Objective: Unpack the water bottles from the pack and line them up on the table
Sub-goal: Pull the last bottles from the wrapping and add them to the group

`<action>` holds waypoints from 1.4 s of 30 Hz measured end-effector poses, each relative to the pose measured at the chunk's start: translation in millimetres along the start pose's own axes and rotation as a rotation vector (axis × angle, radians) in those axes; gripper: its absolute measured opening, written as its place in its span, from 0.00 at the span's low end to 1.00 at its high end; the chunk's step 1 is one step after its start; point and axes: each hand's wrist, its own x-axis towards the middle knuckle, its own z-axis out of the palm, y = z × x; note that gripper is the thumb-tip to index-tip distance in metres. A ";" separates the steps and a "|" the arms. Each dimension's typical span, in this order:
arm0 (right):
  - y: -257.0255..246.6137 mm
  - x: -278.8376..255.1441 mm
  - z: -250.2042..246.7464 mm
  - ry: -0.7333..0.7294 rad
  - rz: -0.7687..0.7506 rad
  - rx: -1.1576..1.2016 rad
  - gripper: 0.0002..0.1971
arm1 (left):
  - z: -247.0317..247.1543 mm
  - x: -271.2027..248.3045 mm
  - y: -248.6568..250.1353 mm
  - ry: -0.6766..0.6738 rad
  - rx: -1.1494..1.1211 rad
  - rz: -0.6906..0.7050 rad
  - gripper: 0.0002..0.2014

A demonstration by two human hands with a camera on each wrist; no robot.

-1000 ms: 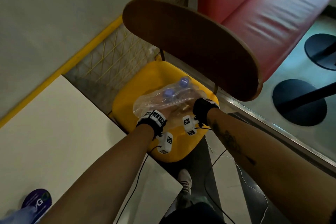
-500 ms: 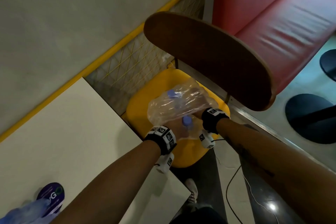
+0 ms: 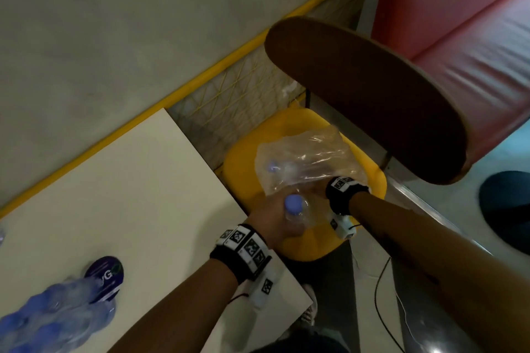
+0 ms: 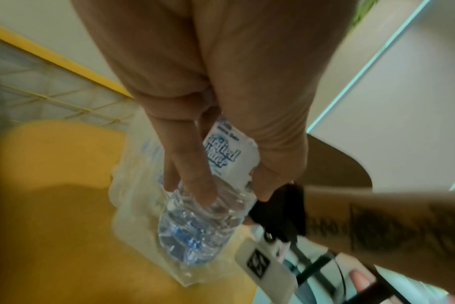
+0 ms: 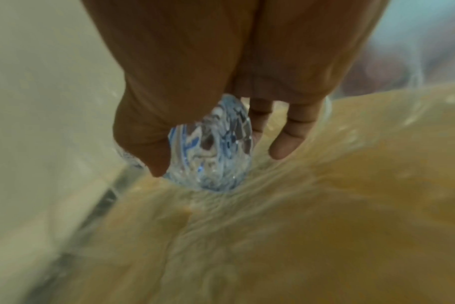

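A torn clear plastic pack (image 3: 309,157) lies on a yellow chair seat (image 3: 243,152); one blue-capped bottle (image 3: 272,167) still shows inside it. My left hand (image 3: 275,221) grips a water bottle (image 3: 293,204) upright at the pack's near edge. In the left wrist view the fingers and thumb of that hand (image 4: 229,193) curl round the white-labelled bottle (image 4: 208,218) above the wrap. My right hand (image 3: 315,190) reaches inside the pack. In the right wrist view it (image 5: 218,162) grips a clear bottle (image 5: 210,133) under the film.
A white table (image 3: 129,195) stands left of the chair, with several blue-capped bottles (image 3: 57,309) and a purple disc (image 3: 106,274) at its near left. The chair's brown backrest (image 3: 367,94) rises behind the pack. A red bench (image 3: 473,23) lies beyond.
My left hand has pulled a bottle out of the pack and raised it toward the table. My right hand stays inside the wrap. The view has swung left, showing more bottles on the table.
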 end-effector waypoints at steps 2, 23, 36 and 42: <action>4.0 -5.7 4.8 0.007 -0.008 0.064 0.31 | -13.7 -20.7 2.7 0.016 -0.099 0.028 0.24; -20.8 -125.6 194.5 -0.138 -0.361 0.194 0.32 | -198.5 -255.1 -176.1 0.462 0.321 -0.370 0.16; -140.2 -157.2 348.2 -0.021 -0.452 -0.003 0.35 | -263.9 -301.2 -242.7 0.344 0.326 -0.460 0.10; -228.1 -125.9 415.4 0.111 -0.530 -0.171 0.42 | -265.2 -295.2 -278.5 0.311 0.312 -0.419 0.23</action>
